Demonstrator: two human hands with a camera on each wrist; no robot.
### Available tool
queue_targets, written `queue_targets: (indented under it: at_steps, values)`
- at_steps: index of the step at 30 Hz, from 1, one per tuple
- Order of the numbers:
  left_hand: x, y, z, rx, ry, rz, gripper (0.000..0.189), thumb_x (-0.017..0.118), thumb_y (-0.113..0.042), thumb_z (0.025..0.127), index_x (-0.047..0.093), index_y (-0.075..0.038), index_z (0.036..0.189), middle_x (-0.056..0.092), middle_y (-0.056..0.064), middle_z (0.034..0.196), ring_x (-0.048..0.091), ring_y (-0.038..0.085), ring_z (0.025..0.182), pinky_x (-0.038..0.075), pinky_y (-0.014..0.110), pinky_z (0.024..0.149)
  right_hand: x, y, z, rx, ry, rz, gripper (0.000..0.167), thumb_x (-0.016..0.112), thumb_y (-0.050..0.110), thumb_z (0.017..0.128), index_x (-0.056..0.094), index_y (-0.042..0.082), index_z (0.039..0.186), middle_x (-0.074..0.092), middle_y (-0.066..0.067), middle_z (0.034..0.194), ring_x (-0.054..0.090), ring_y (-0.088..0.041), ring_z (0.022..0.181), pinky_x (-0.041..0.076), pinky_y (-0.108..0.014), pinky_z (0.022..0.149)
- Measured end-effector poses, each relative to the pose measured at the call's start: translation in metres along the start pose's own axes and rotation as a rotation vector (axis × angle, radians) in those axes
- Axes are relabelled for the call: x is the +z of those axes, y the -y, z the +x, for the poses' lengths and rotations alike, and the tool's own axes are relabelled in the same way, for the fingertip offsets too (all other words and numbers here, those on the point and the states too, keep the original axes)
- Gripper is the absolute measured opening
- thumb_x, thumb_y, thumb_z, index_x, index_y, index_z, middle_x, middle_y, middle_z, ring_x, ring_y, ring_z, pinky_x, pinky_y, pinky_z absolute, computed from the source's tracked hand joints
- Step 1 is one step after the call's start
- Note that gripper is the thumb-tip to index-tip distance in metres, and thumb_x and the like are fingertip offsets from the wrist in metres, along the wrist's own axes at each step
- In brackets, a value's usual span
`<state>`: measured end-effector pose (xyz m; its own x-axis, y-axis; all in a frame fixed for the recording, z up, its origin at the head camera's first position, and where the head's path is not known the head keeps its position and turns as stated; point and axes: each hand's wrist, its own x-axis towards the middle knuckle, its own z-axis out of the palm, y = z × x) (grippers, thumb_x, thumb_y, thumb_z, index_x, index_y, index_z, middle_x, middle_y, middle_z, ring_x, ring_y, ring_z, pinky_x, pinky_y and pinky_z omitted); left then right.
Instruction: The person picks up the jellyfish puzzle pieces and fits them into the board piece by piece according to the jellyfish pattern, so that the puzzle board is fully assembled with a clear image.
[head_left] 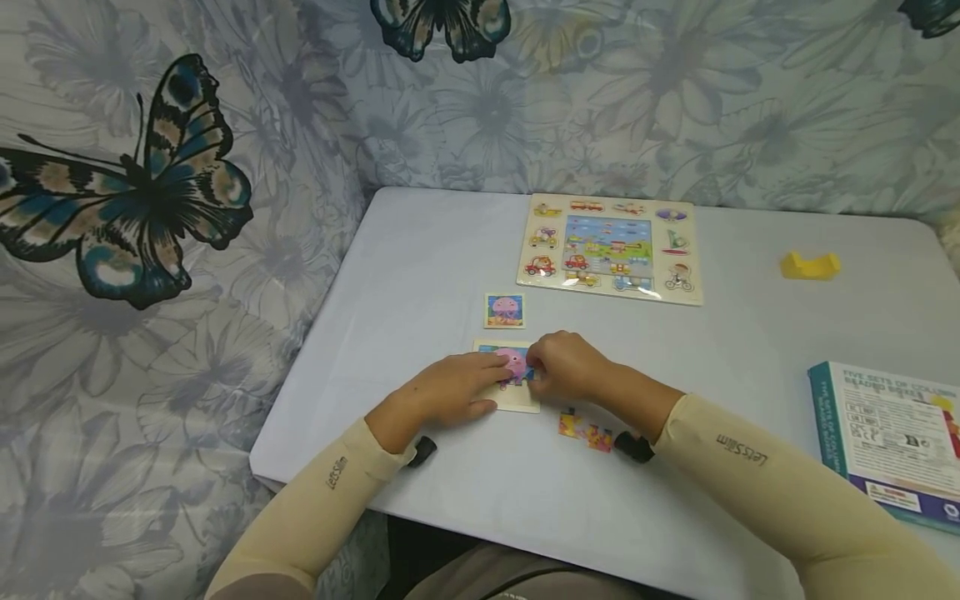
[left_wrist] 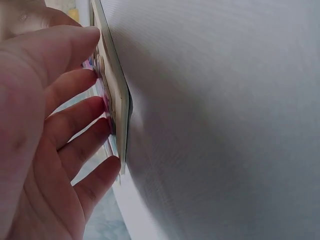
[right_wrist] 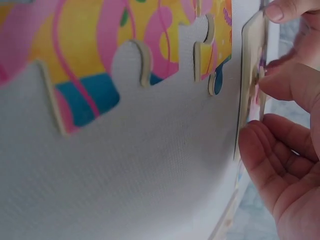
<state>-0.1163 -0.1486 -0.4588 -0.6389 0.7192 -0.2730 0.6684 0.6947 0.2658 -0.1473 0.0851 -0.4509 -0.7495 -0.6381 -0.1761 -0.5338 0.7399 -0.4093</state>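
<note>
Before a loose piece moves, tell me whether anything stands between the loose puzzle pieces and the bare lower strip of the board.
Nothing visible stands between the loose puzzle pieces and the bare lower strip of the board; only white tabletop separates them. The right hand, at the board's right edge, is close beside that route.

R hand [right_wrist: 287, 167], fingers curled, thumb & fingertips at wooden board [right_wrist: 246, 82]; L hand [right_wrist: 296, 11] at same board, higher up. Yellow/pink/blue puzzle pcs [right_wrist: 85, 52] flat on white tabletop [right_wrist: 130, 165], near board.
</note>
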Motion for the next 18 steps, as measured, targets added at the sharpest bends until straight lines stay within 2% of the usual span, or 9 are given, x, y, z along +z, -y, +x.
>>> queue_targets:
  at_steps: [5,9,11,15,18]
  values:
    - [0.001,-0.001,-0.001,0.034,-0.027,0.123,0.057,0.060,-0.036,0.102,0.048,-0.016,0.154,0.042,0.003,0.162,0.040,0.019,0.149,0.038,0.037,0.118,0.001,0.001,0.000,0.000,-0.008,-0.015,0.029,0.079,0.022,0.081,0.078,0.004,0.104,0.074,-0.002,0.092,0.064,-0.018,0.085,0.057,-0.039,0.086]
    - [0.002,-0.005,-0.001,0.021,-0.045,0.177,0.055,0.060,-0.037,0.102,0.051,-0.016,0.152,0.044,0.003,0.160,0.043,0.019,0.147,0.041,0.037,0.116,0.004,0.001,-0.001,-0.039,-0.044,-0.059,0.027,0.080,0.022,0.081,0.078,0.004,0.101,0.072,-0.003,0.092,0.065,-0.017,0.083,0.058,-0.038,0.083]
    - [0.002,-0.007,0.000,0.008,-0.043,0.186,0.054,0.059,-0.038,0.102,0.052,-0.016,0.151,0.045,0.002,0.160,0.044,0.018,0.146,0.041,0.037,0.116,0.005,0.000,-0.005,-0.091,-0.082,-0.099,0.024,0.080,0.022,0.081,0.079,0.005,0.099,0.071,-0.004,0.093,0.065,-0.019,0.084,0.058,-0.038,0.082]
    - [0.003,-0.009,0.001,-0.002,-0.053,0.188,0.052,0.058,-0.038,0.103,0.054,-0.017,0.150,0.046,0.001,0.159,0.044,0.018,0.146,0.041,0.036,0.116,0.008,-0.005,-0.020,-0.247,-0.136,-0.192,0.019,0.078,0.026,0.088,0.080,0.010,0.097,0.070,-0.005,0.102,0.065,-0.022,0.092,0.058,-0.039,0.085]
    - [0.004,-0.009,0.001,-0.001,-0.061,0.187,0.052,0.059,-0.037,0.102,0.055,-0.017,0.149,0.047,0.001,0.158,0.045,0.018,0.145,0.041,0.037,0.116,0.013,-0.010,-0.028,-0.347,-0.146,-0.237,0.021,0.075,0.026,0.091,0.080,0.010,0.102,0.071,-0.005,0.109,0.064,-0.022,0.095,0.058,-0.038,0.085]
